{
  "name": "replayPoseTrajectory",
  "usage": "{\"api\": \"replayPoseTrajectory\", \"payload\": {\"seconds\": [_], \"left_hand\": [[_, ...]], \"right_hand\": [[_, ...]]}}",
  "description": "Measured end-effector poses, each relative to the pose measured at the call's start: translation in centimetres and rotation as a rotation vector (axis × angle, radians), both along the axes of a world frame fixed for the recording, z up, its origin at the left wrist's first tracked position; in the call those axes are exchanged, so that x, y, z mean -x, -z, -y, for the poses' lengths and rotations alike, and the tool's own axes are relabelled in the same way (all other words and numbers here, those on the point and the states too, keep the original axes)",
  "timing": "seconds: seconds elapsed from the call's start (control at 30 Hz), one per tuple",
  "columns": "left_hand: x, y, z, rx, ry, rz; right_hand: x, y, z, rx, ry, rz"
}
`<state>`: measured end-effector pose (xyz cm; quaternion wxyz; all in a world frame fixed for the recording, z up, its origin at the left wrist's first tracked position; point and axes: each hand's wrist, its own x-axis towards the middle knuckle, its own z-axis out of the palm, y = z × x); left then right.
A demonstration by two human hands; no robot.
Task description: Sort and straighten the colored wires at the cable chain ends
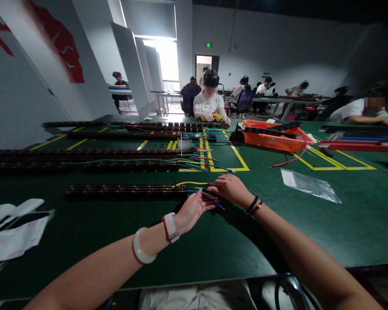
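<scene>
Clock directions are taken from the hands, with 12 o'clock straight ahead of the wearer. The biggest thing is the green surface (310, 232), marked with yellow lines. Several long dark bars (51, 155) lie across it in rows, from 9 to 11 o'clock, with coloured wires trailing from their right-hand ends. At 12 o'clock, on the far side, sits a co-worker (208, 103) in a white top and a dark headset, both arms resting forward near something yellow. An orange basket (271, 144) stands at 2 o'clock with dark strips lying in and across it.

A shorter dark bar (126, 192) lies at 9 o'clock, nearest the wearer, and its wires run right, towards the hands. White papers (16, 245) lie at 8 o'clock, near the surface's left edge, and a clear plastic bag (313, 187) lies flat at 3 o'clock.

The left hand (194, 210) is turned palm up with its fingers stretched out; the blue wire (219, 206) passes by its thumb and fingers, though I cannot tell whether it is pinched. The right hand (231, 189) has its fingers curled, their tips just beside the red-sleeved end of the yellow wire (190, 183); whether they grip it I cannot tell
</scene>
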<state>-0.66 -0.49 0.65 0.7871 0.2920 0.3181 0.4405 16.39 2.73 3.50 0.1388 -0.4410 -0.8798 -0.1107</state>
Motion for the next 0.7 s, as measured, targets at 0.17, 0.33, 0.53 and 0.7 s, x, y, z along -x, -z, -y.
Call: {"api": "replayPoseTrajectory", "payload": {"seconds": [0.17, 0.33, 0.53, 0.7], "left_hand": [[-0.11, 0.12, 0.01, 0.027, -0.043, 0.018], [-0.07, -0.15, 0.08, 0.038, -0.059, 0.008], [-0.17, -0.06, -0.04, 0.052, -0.069, 0.016], [-0.07, -0.46, 0.08, 0.049, 0.068, -0.054]], "right_hand": [[0.62, -0.29, 0.72, 0.071, -0.151, 0.124], [0.89, -0.6, 1.08, 0.11, -0.097, 0.166], [1.04, -0.54, 1.07, 0.131, -0.054, 0.176], [0.97, -0.66, 1.01, 0.112, 0.027, 0.139]]}}
